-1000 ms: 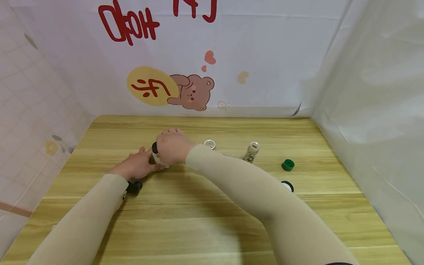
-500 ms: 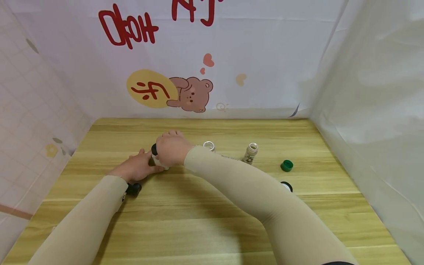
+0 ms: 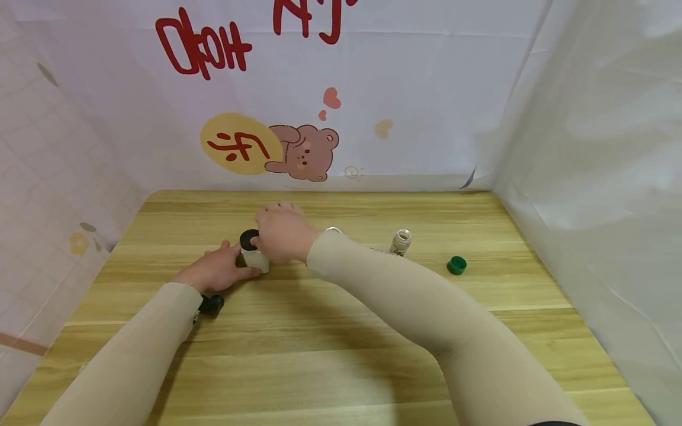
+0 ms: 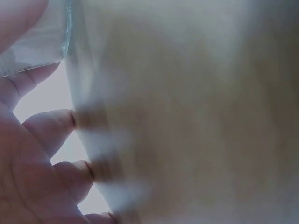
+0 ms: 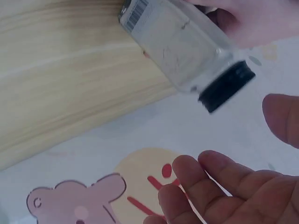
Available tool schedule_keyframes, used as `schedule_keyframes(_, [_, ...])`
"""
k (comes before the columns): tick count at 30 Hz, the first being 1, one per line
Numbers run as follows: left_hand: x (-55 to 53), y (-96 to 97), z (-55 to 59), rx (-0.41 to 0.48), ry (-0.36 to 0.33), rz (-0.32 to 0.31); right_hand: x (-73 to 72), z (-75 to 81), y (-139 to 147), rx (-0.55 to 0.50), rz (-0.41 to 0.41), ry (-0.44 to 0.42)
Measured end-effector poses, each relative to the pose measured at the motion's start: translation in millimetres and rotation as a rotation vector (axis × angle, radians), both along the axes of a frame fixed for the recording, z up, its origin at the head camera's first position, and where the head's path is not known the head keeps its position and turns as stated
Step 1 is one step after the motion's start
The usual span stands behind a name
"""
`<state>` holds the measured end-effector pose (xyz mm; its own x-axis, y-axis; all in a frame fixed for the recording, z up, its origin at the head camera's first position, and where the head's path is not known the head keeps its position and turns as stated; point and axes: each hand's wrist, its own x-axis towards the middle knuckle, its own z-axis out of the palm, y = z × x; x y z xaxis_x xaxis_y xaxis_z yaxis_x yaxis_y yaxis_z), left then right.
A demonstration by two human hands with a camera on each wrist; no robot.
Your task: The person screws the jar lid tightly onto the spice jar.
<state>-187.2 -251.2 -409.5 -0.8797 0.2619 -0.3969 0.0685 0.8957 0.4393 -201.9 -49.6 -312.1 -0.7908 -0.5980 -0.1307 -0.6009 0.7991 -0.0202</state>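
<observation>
A clear, squarish bottle [image 3: 256, 261] with a black cap [image 3: 248, 239] stands at the left of the table. My left hand [image 3: 215, 268] grips its body, thumb toward the front. In the left wrist view, the bottle's lower edge [image 4: 35, 58] shows between thumb and fingers. My right hand [image 3: 285, 232] is just right of the cap. The right wrist view shows the capped bottle [image 5: 180, 44] with a barcode label, and the right hand [image 5: 229, 189] apart from the cap, its fingers loosely bent around nothing.
An uncapped small glass bottle [image 3: 401, 242] stands right of centre. A green cap [image 3: 456, 265] lies farther right. Another glass bottle's rim [image 3: 333, 229] peeks out behind the right sleeve [image 3: 394, 290]. A white sheet wall [image 3: 415, 160] borders the table's back edge.
My right hand has let go of the black cap and shifted slightly right, uncovering more of cap and bottle. The right sleeve now hides a black-rimmed cap seen earlier. My left hand keeps its grip.
</observation>
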Motion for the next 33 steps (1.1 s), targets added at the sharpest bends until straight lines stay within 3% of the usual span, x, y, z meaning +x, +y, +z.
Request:
schedule_keyframes(11, [-2.2, -0.3, -3.3, -0.007, 0.027, -0.015, -2.0, 39.2, 37.7, -0.020, -0.015, 0.081])
schedule_keyframes(19, [-2.0, 1.6, -2.4, 0.007, 0.023, 0.003, -13.4, 66.9, 103.1, -0.189, -0.074, 0.076])
schedule_keyframes(25, [-2.1, 0.9, -3.9, 0.012, 0.021, 0.006, -23.1, 63.3, 159.4, -0.250, -0.160, 0.095])
schedule_keyframes(33, [-2.2, 1.5, -3.7, -0.005, 0.020, 0.010, -30.8, 39.9, 229.8, -0.245, -0.270, 0.045])
